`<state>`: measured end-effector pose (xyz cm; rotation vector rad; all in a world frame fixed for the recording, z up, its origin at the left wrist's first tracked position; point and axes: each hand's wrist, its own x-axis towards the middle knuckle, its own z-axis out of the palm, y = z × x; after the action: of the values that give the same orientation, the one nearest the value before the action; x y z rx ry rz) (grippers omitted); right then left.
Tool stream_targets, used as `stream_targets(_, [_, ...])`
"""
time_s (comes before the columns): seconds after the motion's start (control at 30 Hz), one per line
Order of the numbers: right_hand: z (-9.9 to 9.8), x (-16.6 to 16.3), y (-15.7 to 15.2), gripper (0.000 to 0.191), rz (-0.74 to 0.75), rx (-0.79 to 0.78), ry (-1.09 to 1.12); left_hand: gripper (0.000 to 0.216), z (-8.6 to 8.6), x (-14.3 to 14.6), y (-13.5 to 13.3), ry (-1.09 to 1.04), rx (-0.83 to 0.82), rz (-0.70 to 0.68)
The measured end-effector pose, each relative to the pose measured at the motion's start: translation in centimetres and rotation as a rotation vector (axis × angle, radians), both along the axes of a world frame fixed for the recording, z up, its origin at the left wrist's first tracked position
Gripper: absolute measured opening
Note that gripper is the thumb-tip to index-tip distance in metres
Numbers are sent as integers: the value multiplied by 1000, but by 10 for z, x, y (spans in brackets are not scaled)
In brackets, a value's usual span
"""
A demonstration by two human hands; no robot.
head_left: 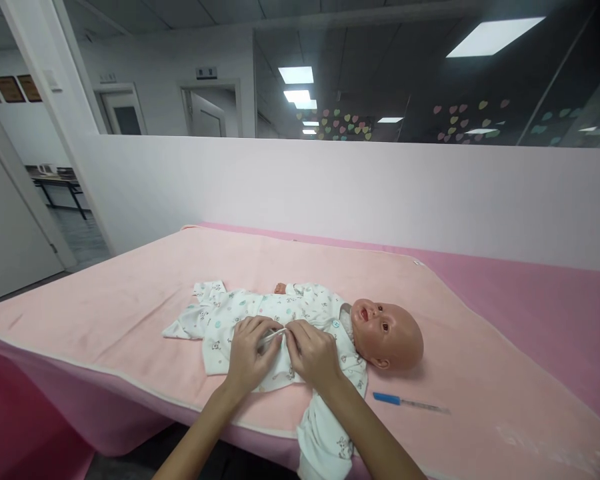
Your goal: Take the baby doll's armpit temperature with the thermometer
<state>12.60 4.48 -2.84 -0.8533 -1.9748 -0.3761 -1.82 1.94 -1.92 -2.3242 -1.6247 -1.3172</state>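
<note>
A doll (387,333) lies on its back on a pink blanket (130,320) spread over the counter (530,313), long axis running across the view, head to the right and feet to the left. It wears a white printed suit (260,310). Both hands meet over its middle, on the near side of the body. The left hand (247,353) pinches one end of a thin white tie (275,335) at the suit's front, and the right hand (313,353) pinches the other end, fingers curled tight. The short tie stretches between them along the doll's length, so neither hand is nearer. A blue-capped thermometer (410,402) lies on the blanket just right of the right forearm, below the head, untouched
</note>
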Motion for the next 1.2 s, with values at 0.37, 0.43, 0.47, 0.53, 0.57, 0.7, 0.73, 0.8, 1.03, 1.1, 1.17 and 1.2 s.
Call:
stream_targets(0.37, [-2, 0, 1, 14, 6, -15, 2, 10, 0, 5, -1, 92, 34, 29])
stream_targets(0.43, [-1, 0, 0, 14, 13, -9, 10, 13, -1, 5, -1, 117, 40, 27])
stream_targets(0.47, [-1, 0, 0, 14, 14, -8, 14, 14, -1, 5, -1, 125, 40, 24])
stream_targets(0.53, [0, 0, 0, 14, 14, -13, 16, 15, -1, 5, 0, 126, 29, 14])
stream_targets(0.57, [0, 0, 0, 14, 14, -16, 14, 15, -1, 5, 0, 120, 22, 7])
stream_targets(0.7, [-1, 0, 1, 15, 19, -23, 12, 13, -2, 2, 1, 84, -5, -22])
stream_targets(0.73, [-1, 0, 1, 15, 21, -24, 13, 13, -2, 1, 1, 75, -10, -28])
stream_targets(0.8, [-1, 0, 0, 15, 22, -29, 14, 12, -2, 1, 1, 55, -25, -38])
stream_targets(1.03, [-3, 1, 1, 15, 30, -47, 19, 10, -5, 0, 3, -26, -74, -59])
stream_targets(1.1, [-3, 1, 1, 16, 36, -47, 25, 10, -6, 0, 3, -35, -79, -69])
stream_targets(1.17, [-4, 1, 2, 16, 39, -50, 33, 10, -7, -1, 4, -45, -80, -74])
stream_targets(1.2, [-4, 0, 2, 16, 40, -54, 36, 10, -7, -1, 4, -50, -79, -74])
